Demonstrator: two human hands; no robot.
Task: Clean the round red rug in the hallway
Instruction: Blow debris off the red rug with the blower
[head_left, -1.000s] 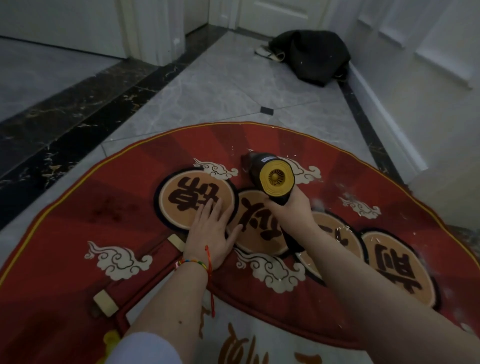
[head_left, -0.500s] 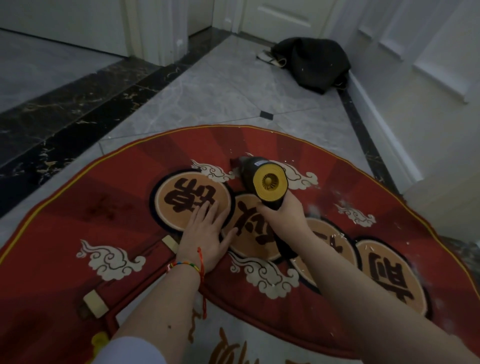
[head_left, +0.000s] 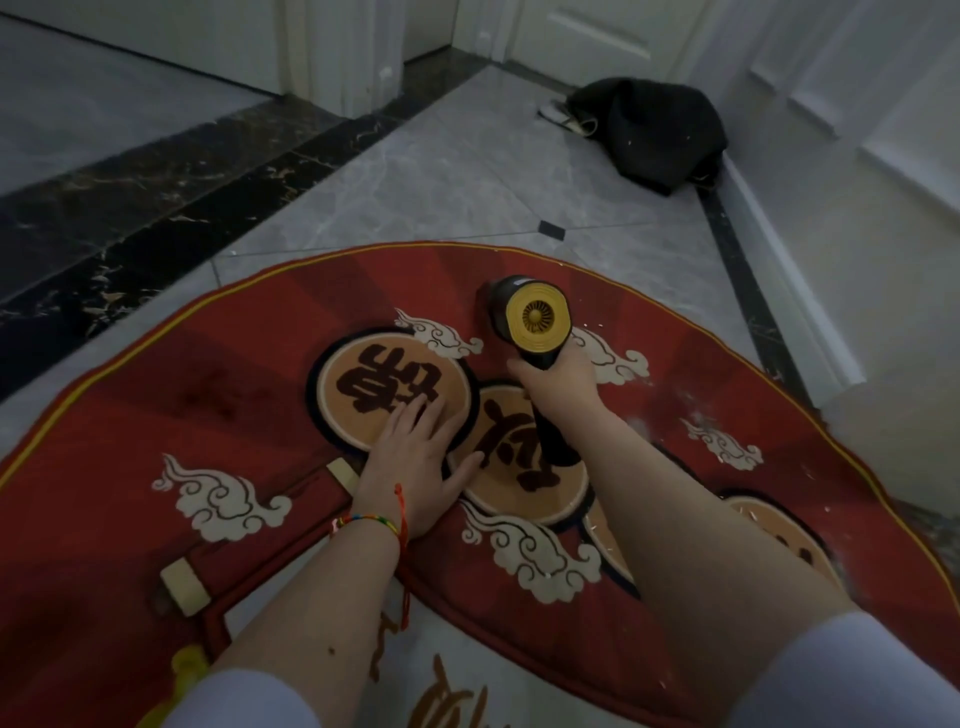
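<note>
Round red rug (head_left: 156, 415) lies flat on grey marble floor (head_left: 415, 171), far edge w/ yellow trim curving toward the hallway's end. Pattern: tan discs w/ dark characters, cream cloud motifs, a scroll shape near the rug's left side.

Left hand (head_left: 415, 467) rests palm-down on rug, roughly at its centre; fingers straight and lightly spread, tips over the near edge of the leftmost tan disc (head_left: 389, 395), thumb angled out toward the second disc. Multicolour braided bracelet (head_left: 371, 522) plus red string on that wrist.

Right hand (head_left: 558, 387) grips the black handle of a handheld blower/vac unit (head_left: 530, 322), fingers curled round the grip. Handle's lower end sticks out below the hand. Unit's barrel is black w/ a yellow round rear cap showing a fan grille, facing the camera; nose aims away toward the rug's far edge. Can't tell if the nose touches the pile.

Small white specks/debris (head_left: 691, 415) scattered on rug's right side, near the cloud motifs there, a few by the right edge.

Beyond rug: black bag (head_left: 660, 130) slumped on floor against the white wall at the far right corner, a light shoe or sandal just beside it. Dark marble border strip (head_left: 156, 208) runs along floor's left side. White sleeves at both forearms, lower frame edge.
</note>
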